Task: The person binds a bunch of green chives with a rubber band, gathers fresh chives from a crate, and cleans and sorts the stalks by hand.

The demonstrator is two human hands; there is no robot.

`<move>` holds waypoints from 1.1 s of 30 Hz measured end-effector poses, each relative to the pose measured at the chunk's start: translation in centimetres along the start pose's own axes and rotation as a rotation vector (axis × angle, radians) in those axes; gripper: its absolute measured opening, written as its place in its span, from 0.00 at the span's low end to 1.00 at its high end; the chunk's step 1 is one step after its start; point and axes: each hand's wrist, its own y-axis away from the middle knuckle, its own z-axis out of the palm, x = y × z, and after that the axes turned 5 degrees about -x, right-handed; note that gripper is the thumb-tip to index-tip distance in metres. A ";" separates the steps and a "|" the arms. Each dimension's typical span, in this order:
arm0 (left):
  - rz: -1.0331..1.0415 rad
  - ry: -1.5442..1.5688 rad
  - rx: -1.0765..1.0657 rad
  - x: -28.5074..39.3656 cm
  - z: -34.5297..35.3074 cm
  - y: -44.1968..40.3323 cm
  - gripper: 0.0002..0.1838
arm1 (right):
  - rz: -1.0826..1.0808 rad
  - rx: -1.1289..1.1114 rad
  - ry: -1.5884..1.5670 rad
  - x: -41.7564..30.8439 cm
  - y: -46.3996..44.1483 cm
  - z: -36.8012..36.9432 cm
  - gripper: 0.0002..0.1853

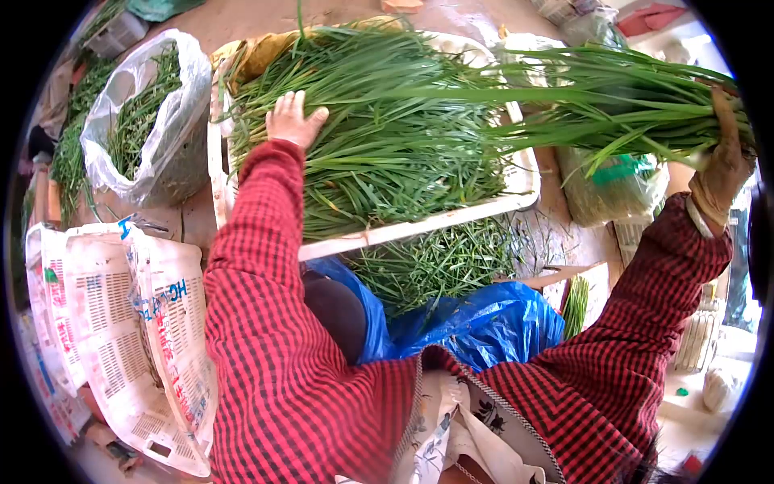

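Note:
My right hand (720,173), at the far right, is closed round the stem ends of a large bunch of garlic chives (613,101). The bunch is raised, its long green leaves pointing left over the edge of a white plastic crate (528,173). Inside the crate lies a thick heap of garlic chives (387,161). On the heap's left side rests my left hand (294,123), open, palm down with fingers spread. Some of the leaves beside it stick up past the crate's far edge.
Left of the crate stands a clear plastic bag of greens (149,121). White perforated crates (105,315) stand nested at lower left. Loose cut leaves (443,262) and blue plastic sheeting (484,323) are in front of me. A filled bag (613,189) sits at right.

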 end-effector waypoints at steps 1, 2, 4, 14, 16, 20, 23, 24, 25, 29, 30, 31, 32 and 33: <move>0.003 0.235 -0.093 0.3 -1.6 -0.6 0.45 | 0.199 0.074 -0.189 -2.0 0.3 -0.5 0.11; 0.078 0.797 -0.030 1.4 -2.3 -0.6 0.55 | 0.367 0.098 -0.306 -4.3 0.8 -0.4 0.13; 0.306 0.907 -0.010 11.2 -10.1 5.8 0.63 | 0.477 0.064 -0.415 -9.3 1.3 0.1 0.16; 0.509 1.770 -0.178 32.7 -9.6 26.9 0.33 | 0.511 -0.280 -0.982 -18.6 5.7 2.8 0.33; 0.266 2.173 -0.278 33.2 -7.8 27.7 0.25 | 0.415 -0.290 -0.853 -18.5 7.8 2.9 0.51; -0.154 2.418 -0.255 33.2 -5.9 28.7 0.11 | 0.489 -0.490 -0.709 -19.8 18.5 3.1 0.65; -0.460 2.489 -0.331 32.2 -0.2 30.2 0.10 | 1.032 -0.722 -0.998 -21.7 25.7 1.2 0.66; -0.594 2.490 -0.392 32.5 1.8 31.6 0.12 | 1.061 -0.738 -0.995 -21.4 27.1 0.9 0.66; -0.734 2.486 -0.453 32.7 3.7 32.9 0.14 | 1.182 -0.861 -1.057 -21.0 28.4 0.5 0.65; -0.945 2.592 -0.829 32.6 11.6 37.3 0.25 | 1.283 -1.444 -0.991 -17.1 30.6 1.7 0.61; -0.988 2.600 -0.827 32.3 12.2 37.8 0.25 | 1.172 -1.660 -0.775 -16.9 27.9 2.8 0.58; -1.052 2.499 -0.955 31.8 12.4 38.3 0.29 | 1.163 -1.847 -0.685 -16.5 26.8 4.7 0.56; -1.110 2.387 -1.073 31.3 12.9 38.6 0.32 | 1.191 -1.937 -0.656 -16.2 27.5 7.1 0.56; -1.145 2.387 -1.064 31.0 13.5 38.6 0.32 | 1.214 -2.024 -0.625 -15.8 28.5 9.6 0.56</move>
